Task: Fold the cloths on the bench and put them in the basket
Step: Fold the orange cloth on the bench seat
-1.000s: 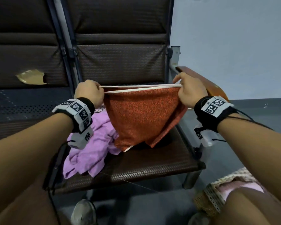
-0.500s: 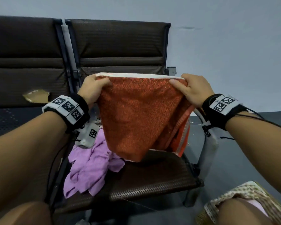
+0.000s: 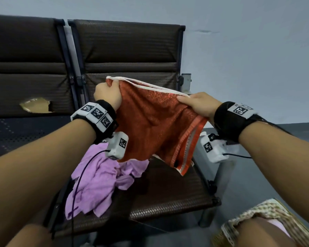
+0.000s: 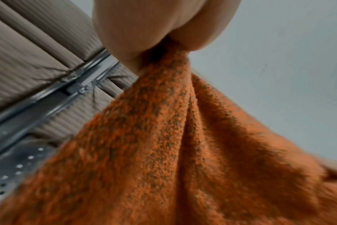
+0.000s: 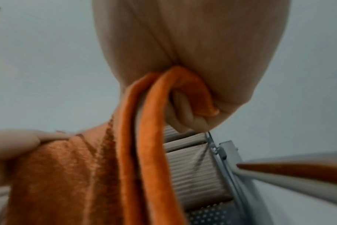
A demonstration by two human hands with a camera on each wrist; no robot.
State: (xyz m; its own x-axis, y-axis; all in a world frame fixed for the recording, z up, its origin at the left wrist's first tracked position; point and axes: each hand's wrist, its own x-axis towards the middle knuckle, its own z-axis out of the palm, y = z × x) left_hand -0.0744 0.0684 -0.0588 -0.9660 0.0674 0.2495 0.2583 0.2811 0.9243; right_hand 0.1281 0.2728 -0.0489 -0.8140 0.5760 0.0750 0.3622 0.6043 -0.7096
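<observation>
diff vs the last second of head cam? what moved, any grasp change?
The orange cloth was lifted off the bench seat and now hangs clear, its top edge tilted: left hand higher, right hand lower and nearer. Its striped edge now shows below the right hand. No visible release; both hands keep gripping the top edge. The purple cloth stays heaped on the seat.

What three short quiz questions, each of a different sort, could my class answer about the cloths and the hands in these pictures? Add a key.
1. True or false: both hands grip the orange cloth.
2. Which cloth lies crumpled on the bench seat? A) purple B) green C) white
3. Fill in: the basket sits at the lower ____ of the head view.

Key: 1 true: left hand and right hand hold its top edge. 2 A, the purple cloth. 3 right.
</observation>
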